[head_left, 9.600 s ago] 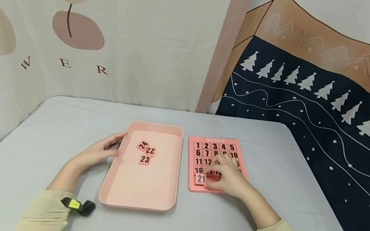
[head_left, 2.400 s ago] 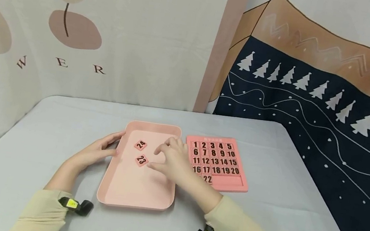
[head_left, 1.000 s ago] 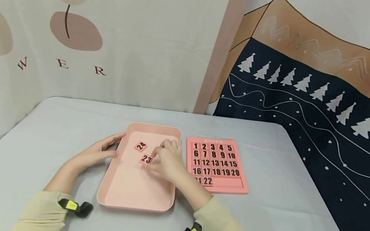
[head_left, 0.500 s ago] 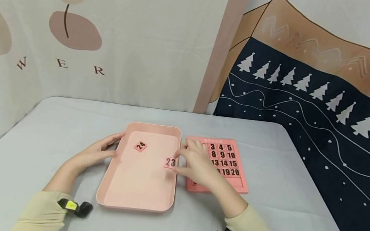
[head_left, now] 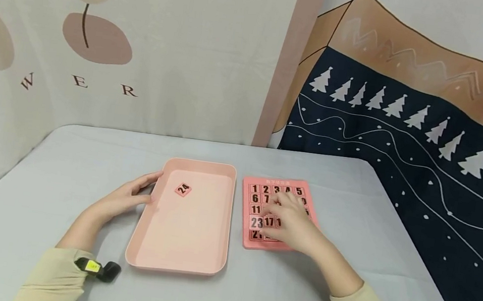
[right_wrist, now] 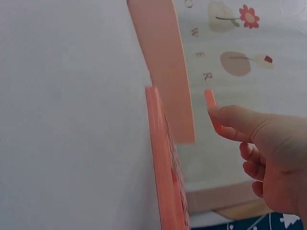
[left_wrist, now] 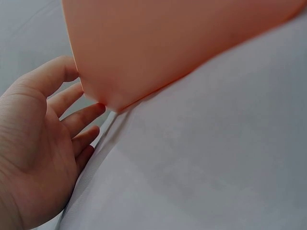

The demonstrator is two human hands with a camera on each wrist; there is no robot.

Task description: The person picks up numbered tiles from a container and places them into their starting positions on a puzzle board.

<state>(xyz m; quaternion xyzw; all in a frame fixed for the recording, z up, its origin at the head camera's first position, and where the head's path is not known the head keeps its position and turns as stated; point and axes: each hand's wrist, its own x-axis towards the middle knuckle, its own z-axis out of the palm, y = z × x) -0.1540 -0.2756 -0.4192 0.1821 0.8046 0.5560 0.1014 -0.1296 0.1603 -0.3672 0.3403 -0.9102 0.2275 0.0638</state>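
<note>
My right hand [head_left: 293, 226] pinches the number tile 23 [head_left: 256, 222] between thumb and finger. In the right wrist view the tile [right_wrist: 211, 103] shows edge-on, raised off the pink number board [right_wrist: 163, 163]. Seen from the head, the hand covers the middle and lower right of the board [head_left: 245, 242], whose rows of numbered tiles start with 1 at top left. My left hand [head_left: 122, 198] rests its fingertips on the left rim of the pink tray [head_left: 183, 244]. Fingers are lightly bent against the tray's outer wall [left_wrist: 144, 52] in the left wrist view. Tile 24 [head_left: 183, 189] lies tilted in the tray.
A pale cloth covers the table [head_left: 99, 152]. The tray and the board sit side by side with a narrow gap between them. Behind the table hang a flower-print curtain [head_left: 190, 52] and a dark cloth with white trees [head_left: 407, 142].
Tiles 21 and 22 went onto the board's bottom row earlier. My right hand then took tile 23 from the tray and carried it right, over the board. The left hand stayed at the tray.
</note>
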